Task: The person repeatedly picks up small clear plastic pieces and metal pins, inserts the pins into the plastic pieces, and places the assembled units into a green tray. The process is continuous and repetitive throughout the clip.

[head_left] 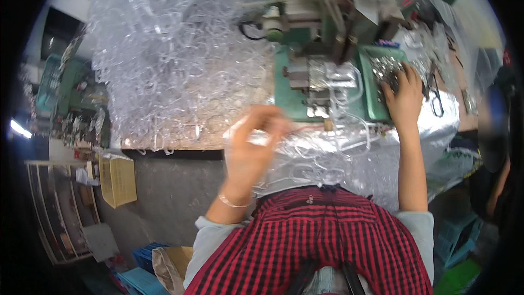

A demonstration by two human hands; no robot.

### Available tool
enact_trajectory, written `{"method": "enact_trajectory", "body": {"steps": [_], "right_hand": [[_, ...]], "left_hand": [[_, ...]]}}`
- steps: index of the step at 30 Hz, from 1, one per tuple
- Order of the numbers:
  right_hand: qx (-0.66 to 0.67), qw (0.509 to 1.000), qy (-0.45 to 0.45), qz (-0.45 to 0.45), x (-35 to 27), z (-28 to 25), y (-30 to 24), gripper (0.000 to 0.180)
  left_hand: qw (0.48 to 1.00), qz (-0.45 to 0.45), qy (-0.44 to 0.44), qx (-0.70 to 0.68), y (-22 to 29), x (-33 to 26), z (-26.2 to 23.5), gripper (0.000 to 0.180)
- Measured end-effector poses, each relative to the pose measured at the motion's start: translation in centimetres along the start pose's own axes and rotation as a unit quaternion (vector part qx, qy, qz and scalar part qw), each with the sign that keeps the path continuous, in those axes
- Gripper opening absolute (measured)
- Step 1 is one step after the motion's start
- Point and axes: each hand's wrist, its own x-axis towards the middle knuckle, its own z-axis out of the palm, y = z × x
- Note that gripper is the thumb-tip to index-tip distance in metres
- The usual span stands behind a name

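Note:
My right hand (406,95) reaches into a green tray (376,110), its thumb and fingers apart over a heap of small shiny metal pieces (386,71). Whether a piece lies between the fingertips is too small to tell. Smeared by motion, my left hand (254,145) hovers in front of the table edge, left of the green machine base (289,101); its fingers curl, but anything in them is not clear. Metal tooling (319,76) sits on the base, with a clear plastic loop (349,84) at its right. More clear loops (314,172) lie over my lap.
A large heap of clear plastic loops (174,49) covers the table's left side. The green press machine (305,11) rises behind the base. Scissors (436,98) lie right of the tray. A yellow crate (117,180) stands at left, beside a shelf rack (60,213).

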Motion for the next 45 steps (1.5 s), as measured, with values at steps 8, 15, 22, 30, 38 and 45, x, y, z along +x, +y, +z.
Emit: {"method": "enact_trajectory", "body": {"steps": [8, 15, 22, 30, 38, 45], "right_hand": [[0.102, 0.993, 0.056, -0.004, 1.4, 0.6, -0.3, 0.012], [0.161, 0.983, 0.078, 0.035, 1.9, 0.5, -0.4, 0.009], [0.322, 0.921, -0.005, 0.220, -1.1, -2.2, 0.0, 0.015], [0.579, 0.801, -0.098, 0.120, 5.5, -5.0, -8.3, 0.033], [0.652, 0.735, -0.102, 0.153, 5.8, -4.8, -10.7, 0.067], [0.697, 0.667, -0.152, 0.215, 4.5, -7.9, -12.3, 0.069]], "left_hand": [[0.902, 0.170, 0.252, 0.307, -3.1, 9.6, -10.0, 0.008], [0.755, 0.108, 0.098, 0.639, -10.3, 13.1, -3.7, 0.018], [0.808, 0.212, 0.171, 0.523, -13.7, 12.7, -4.2, 0.009], [0.974, 0.034, 0.216, -0.064, -14.0, 10.7, -3.2, 0.015], [0.906, 0.322, 0.099, -0.257, 1.0, 9.6, -1.3, 0.017], [0.913, 0.325, 0.165, -0.185, 2.6, 10.7, 0.4, 0.014]]}}
